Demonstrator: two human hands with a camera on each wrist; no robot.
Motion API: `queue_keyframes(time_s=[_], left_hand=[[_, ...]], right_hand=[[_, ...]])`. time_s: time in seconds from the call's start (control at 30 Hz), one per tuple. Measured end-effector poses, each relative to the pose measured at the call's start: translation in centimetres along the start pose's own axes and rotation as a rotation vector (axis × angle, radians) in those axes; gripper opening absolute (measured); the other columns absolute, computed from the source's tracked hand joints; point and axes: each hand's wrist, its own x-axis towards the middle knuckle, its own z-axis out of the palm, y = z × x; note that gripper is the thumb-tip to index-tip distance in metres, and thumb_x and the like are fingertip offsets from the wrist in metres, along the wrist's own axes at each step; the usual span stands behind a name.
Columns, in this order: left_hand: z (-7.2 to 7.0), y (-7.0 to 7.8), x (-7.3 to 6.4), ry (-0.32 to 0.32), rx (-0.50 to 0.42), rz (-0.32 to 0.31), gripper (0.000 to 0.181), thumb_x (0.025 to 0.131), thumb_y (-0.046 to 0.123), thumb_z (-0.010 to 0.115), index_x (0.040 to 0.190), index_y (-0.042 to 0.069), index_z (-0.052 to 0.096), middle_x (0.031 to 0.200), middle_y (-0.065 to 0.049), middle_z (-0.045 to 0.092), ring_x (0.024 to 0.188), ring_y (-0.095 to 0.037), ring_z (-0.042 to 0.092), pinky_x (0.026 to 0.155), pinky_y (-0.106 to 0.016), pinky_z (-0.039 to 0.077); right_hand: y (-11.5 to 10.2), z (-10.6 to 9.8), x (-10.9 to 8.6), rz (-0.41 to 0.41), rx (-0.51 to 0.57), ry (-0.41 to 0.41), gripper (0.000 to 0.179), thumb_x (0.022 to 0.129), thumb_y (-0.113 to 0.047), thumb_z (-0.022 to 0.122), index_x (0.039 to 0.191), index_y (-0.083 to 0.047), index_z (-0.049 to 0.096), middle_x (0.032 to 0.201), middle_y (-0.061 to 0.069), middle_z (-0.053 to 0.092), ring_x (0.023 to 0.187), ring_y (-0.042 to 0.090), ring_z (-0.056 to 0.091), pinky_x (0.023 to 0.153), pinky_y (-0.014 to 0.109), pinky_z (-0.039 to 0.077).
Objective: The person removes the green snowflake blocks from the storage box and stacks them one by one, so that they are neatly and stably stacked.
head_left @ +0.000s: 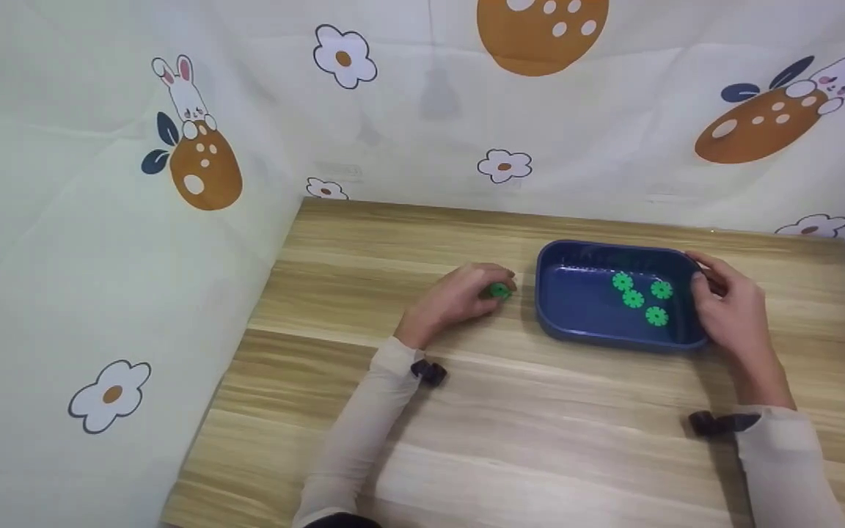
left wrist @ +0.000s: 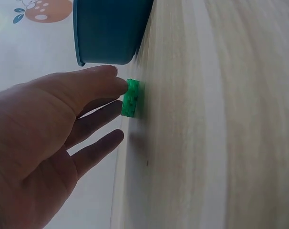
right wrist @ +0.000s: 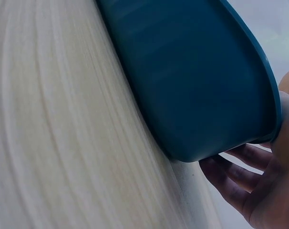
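A dark blue tray [head_left: 598,341] stands on the wooden table, with several green notched discs [head_left: 656,316] lying in its right half. My right hand [head_left: 736,312] grips the tray's right end, thumb at the rim and fingers around the outer wall; the right wrist view shows fingers [right wrist: 230,174] against the tray's underside corner. Left of the tray, my left hand [head_left: 463,293] curls its thumb and fingers about another green disc [head_left: 499,290]. Seen in the left wrist view, this disc [left wrist: 130,98] is edge-on at the fingertips, close over the tabletop.
The wood-grain table [head_left: 510,425] extends in front of both forearms. A white cloth wall [head_left: 422,125] printed with flowers, rabbits and orange shapes rises behind it and on both sides. Dark wrist devices [head_left: 430,372] sit on both wrists.
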Motion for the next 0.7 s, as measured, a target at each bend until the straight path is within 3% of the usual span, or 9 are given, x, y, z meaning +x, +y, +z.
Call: queue_keyframes(time_s=[0.1, 0.33, 0.7], left_hand=[[0.09, -0.14, 0.14, -0.012, -0.007, -0.003, 0.027, 0.097, 0.004, 0.075, 0.123, 0.005, 0.078, 0.142, -0.013, 0.071, 0.138, -0.027, 0.065, 0.119, -0.033, 0.051], [0.27, -0.40, 0.17, -0.010, -0.030, -0.009, 0.025, 0.095, 0.000, 0.077, 0.120, 0.005, 0.078, 0.122, -0.010, 0.076, 0.119, -0.021, 0.070, 0.105, -0.032, 0.058], [0.28, -0.45, 0.14, -0.002, -0.035, -0.011, 0.024, 0.096, 0.000, 0.075, 0.120, 0.003, 0.078, 0.120, -0.010, 0.076, 0.116, -0.022, 0.071, 0.103, -0.032, 0.059]], right_hand=[[0.01, -0.01, 0.02, 0.004, -0.003, -0.002, 0.040, 0.109, -0.021, 0.056, 0.146, -0.012, 0.069, 0.137, 0.026, 0.072, 0.097, -0.025, 0.056, 0.085, -0.003, 0.044], [0.14, 0.00, 0.07, 0.004, -0.007, -0.008, 0.040, 0.110, -0.021, 0.056, 0.147, -0.012, 0.068, 0.139, 0.025, 0.071, 0.099, -0.025, 0.056, 0.085, -0.003, 0.044], [0.04, -0.10, 0.00, 0.018, -0.004, -0.014, 0.041, 0.110, -0.022, 0.056, 0.148, -0.014, 0.067, 0.138, 0.025, 0.071, 0.099, -0.024, 0.056, 0.085, -0.003, 0.044]])
